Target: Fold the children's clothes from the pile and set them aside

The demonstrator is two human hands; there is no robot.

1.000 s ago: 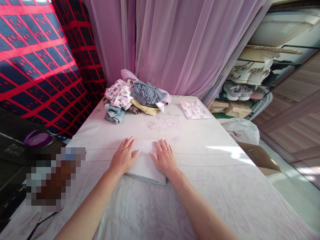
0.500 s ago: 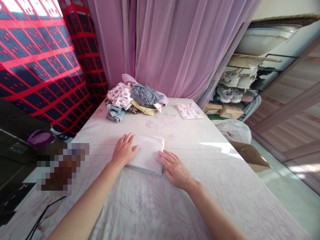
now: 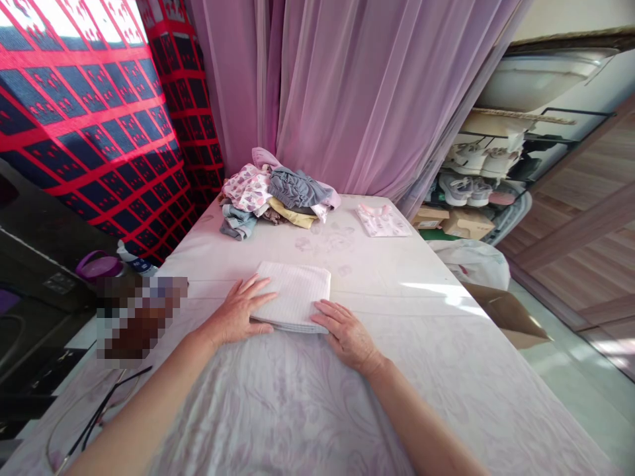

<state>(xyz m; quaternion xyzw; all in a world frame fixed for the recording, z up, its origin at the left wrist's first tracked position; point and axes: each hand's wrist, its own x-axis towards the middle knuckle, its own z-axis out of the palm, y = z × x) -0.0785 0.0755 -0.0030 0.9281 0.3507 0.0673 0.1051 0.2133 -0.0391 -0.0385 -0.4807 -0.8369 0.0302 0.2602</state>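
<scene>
A folded white ribbed cloth (image 3: 295, 294) lies flat on the table, which is covered with a pale floral sheet (image 3: 307, 403). My left hand (image 3: 238, 314) rests open at the cloth's near left corner, fingers spread, fingertips on its edge. My right hand (image 3: 344, 330) lies open and flat at the near right corner, fingertips touching the cloth's front edge.
A heap of unfolded clothes (image 3: 275, 192) sits at the table's far end, with a small folded pink garment (image 3: 383, 220) to its right. Pink curtains (image 3: 347, 92) hang behind. A shoe rack (image 3: 476, 178), boxes and a bag stand right of the table.
My hands have slid off the top of the white cloth toward me and now rest at its near corners. The view has shifted slightly.
</scene>
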